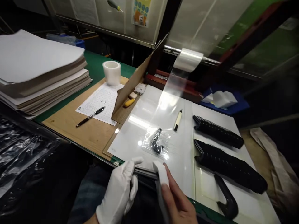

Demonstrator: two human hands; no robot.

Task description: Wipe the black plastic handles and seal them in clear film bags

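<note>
My left hand (121,186), in a white glove, is closed on one end of a dark bar-like part (146,172) at the table's front edge. My bare right hand (176,199) pinches a white strip (162,174) that bends over the part's other end. How far the part reaches below my fingers is hidden. Just beyond my hands, a small black piece in a clear plastic bag (157,141) lies on the white board (130,137). A cream and black cutter-like tool (177,120) lies farther back.
To the right are two rows of nested black handles (229,165) and a single black handle (227,199). Clear film hangs from a roll (189,59). An upright cardboard sheet (137,77), tape roll (112,73), pen (90,116), paper form (100,102) and sheet stack (42,62) are left.
</note>
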